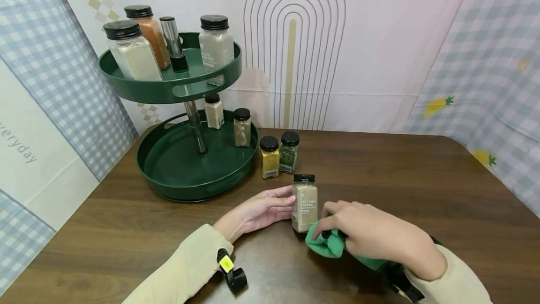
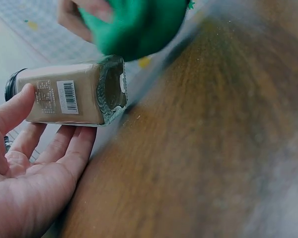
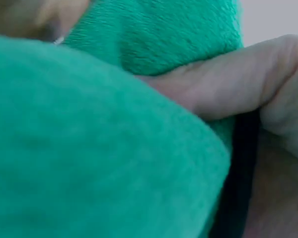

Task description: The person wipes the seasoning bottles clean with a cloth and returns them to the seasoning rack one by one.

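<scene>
A square clear jar of salt and pepper seasoning [image 1: 305,206] with a black lid stands roughly upright in front of me. My left hand [image 1: 266,209] pinches it from the left side, thumb on one face and fingers behind. In the left wrist view the jar's barcode label [image 2: 67,97] and part of its base show. My right hand [image 1: 358,229] grips a bunched green cloth [image 1: 326,244] at the jar's lower right. Folds of that cloth [image 3: 99,144] fill most of the right wrist view, with the thumb pressed into them.
A green two-tier rack [image 1: 198,191] stands at the left, with larger jars [image 1: 217,46] on top and two small jars [image 1: 242,128] below. A yellow spice jar [image 1: 269,157] and a green herb jar [image 1: 288,152] stand beside it on the wooden table [image 1: 379,168].
</scene>
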{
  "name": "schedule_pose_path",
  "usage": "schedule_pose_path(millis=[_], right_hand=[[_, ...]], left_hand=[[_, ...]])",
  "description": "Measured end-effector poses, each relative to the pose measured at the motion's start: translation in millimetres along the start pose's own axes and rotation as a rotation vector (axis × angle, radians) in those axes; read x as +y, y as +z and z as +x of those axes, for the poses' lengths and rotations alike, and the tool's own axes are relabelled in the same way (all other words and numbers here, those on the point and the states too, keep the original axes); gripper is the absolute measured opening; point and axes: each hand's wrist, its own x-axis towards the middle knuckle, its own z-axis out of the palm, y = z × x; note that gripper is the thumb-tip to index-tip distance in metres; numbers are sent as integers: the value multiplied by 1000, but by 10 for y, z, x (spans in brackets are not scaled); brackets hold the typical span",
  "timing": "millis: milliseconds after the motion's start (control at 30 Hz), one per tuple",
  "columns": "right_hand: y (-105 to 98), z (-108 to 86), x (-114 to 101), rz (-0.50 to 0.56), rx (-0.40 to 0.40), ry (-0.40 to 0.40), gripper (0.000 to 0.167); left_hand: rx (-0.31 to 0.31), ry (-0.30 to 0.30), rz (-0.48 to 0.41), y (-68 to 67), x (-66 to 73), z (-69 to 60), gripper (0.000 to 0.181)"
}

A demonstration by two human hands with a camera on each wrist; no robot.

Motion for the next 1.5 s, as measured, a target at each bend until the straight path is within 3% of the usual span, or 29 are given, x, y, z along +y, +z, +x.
schedule_pose_path(millis=[200,300,467,967,1200,1500], right_hand=[[-64,18,-1,-134,368,84,60],[-14,88,-19,-152,434,139,59],[103,180,-51,-176,385,165,61],[138,166,-91,-263,332,63,61],[137,137,-115,-208,178,46,64],[147,107,-131,-113,60,50,63]], left_hand=[[-8,4,-2,5,4,-13,62],[-13,8,-5,4,5,-18,58],[-17,16,-9,0,5,-18,56],[-39,35,-21,-11,-6,-10,54],[-4,7,-17,-14,-10,2,58],[18,-7,1,3,3,-1,59]])
